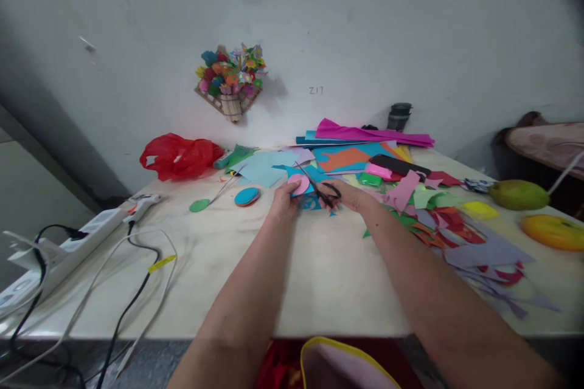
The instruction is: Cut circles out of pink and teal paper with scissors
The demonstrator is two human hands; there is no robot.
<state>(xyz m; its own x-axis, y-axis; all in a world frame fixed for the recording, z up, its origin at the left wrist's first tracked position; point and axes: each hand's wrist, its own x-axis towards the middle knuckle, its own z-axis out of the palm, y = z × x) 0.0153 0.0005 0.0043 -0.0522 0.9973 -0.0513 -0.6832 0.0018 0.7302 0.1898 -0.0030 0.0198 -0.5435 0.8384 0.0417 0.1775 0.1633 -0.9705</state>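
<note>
A pale cloth with a yellow border [351, 364] lies nearest, below the table's front edge and on the near side of the pink circle [298, 184]. That circle sits on a blue sheet [292, 170], both raised just above the tabletop [328, 279]. The left hand [283, 200] pinches them at the circle's near-left rim; the right hand [344, 196] has its fingers curled around the black handles of the scissors [325, 196], just right of the circle, blades reaching over the sheet. How far the blades are spread I cannot tell.

The paper looks light and thin, likely to bend or tear under a pull rather than slip; the best hold seems to be a flat pinch across both layers, clear of the blades.

Blue offcuts [311, 202] lie just on the circle's near side. A stack of blue discs [247, 196] is near it on the left, a green disc [199, 205] beyond that. Right of the circle, a heap of paper scraps [456, 231] crowds the right elbow's side; on the far side, coloured sheets [347, 158] limit reach. Pale tabletop between circle and front edge gives the most room.
</note>
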